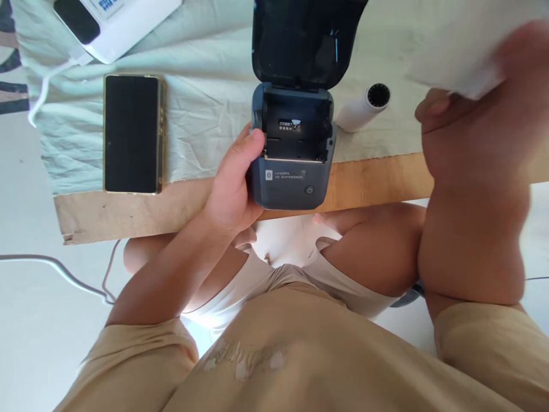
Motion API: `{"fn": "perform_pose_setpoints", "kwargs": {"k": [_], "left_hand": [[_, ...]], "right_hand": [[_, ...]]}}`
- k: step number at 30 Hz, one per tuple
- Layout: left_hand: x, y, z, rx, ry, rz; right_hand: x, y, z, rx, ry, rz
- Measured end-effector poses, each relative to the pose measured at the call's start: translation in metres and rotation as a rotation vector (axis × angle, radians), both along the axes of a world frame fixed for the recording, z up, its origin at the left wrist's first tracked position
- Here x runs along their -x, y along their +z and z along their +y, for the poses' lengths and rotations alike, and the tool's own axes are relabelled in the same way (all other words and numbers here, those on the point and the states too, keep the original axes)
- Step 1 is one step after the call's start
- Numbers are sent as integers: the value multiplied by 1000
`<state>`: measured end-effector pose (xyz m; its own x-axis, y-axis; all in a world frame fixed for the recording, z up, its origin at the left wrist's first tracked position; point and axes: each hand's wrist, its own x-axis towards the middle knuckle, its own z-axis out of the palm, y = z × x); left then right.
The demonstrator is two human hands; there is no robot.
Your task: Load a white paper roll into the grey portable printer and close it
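Observation:
My left hand (231, 183) grips the left side of a dark grey label printer (283, 194), its thumb on the rim of the paper bay. The printer's black lid (300, 43) is swung up and back, and no roll shows in the bay. At the upper right my right hand (484, 120) is raised and curled around a white, sheet-like thing (458, 51), too blurred by motion to name exactly. Just right of the printer lies a white roll (355, 114) with a dark, ridged round end.
A phone (131, 134) with a clear yellowish case lies on the pale green cloth (206, 114) at left. Behind it stands a white device (132, 28) with a white cable (43, 94). The table's bare wooden front edge (128, 212) runs above my knees.

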<state>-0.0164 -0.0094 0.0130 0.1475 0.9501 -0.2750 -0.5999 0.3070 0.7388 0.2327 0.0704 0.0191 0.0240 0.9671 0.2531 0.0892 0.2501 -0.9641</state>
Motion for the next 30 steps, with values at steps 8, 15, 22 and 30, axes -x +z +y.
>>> {"fn": "perform_pose_setpoints", "kwargs": {"k": [8, 15, 22, 30], "left_hand": [[-2, 0, 1, 22, -32, 114], [-2, -4, 1, -38, -25, 87], [0, -5, 0, -46, -50, 102], [0, -2, 0, -3, -41, 141]], "right_hand": [[-17, -8, 0, -407, -183, -309], [-36, -18, 21, 63, -406, -746], [-26, -8, -4, -570, -338, -658], [28, -18, -26, -394, -37, -931]]}}
